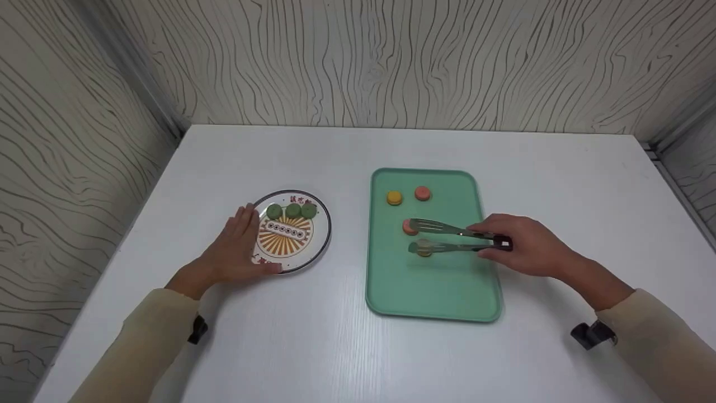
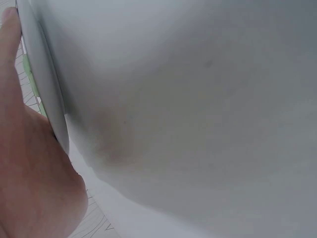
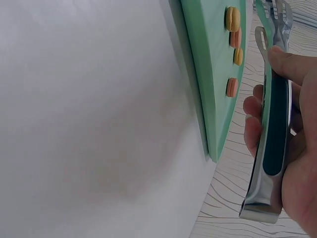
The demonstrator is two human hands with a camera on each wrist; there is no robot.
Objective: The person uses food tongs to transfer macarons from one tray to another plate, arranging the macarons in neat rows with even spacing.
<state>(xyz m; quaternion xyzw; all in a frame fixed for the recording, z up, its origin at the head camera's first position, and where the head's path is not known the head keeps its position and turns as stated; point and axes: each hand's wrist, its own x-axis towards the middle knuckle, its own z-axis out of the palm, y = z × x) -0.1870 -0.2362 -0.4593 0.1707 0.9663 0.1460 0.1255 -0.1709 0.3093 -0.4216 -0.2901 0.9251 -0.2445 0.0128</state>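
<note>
My left hand (image 1: 238,252) lies along the left side of a round white plate (image 1: 320,238), fingers extended and thumb on its near rim. Three green macarons (image 1: 293,210) sit in a row on the plate's far part. My right hand (image 1: 523,246) grips metal tongs (image 1: 447,228) with dark handles; their slotted arms are spread above a green tray (image 1: 436,291). Below the tongs are a pink macaron (image 1: 409,227) and a yellow one (image 1: 424,253), both partly covered by the arms in the head view. In the right wrist view the tongs' handle (image 3: 277,129) crosses the palm.
Farther back on the tray lie a yellow macaron (image 1: 394,197) and another pink macaron (image 1: 422,193). Plate and tray stand apart on a white table (image 1: 291,347). Wood-grain patterned panels (image 1: 358,61) enclose the table at the back and sides.
</note>
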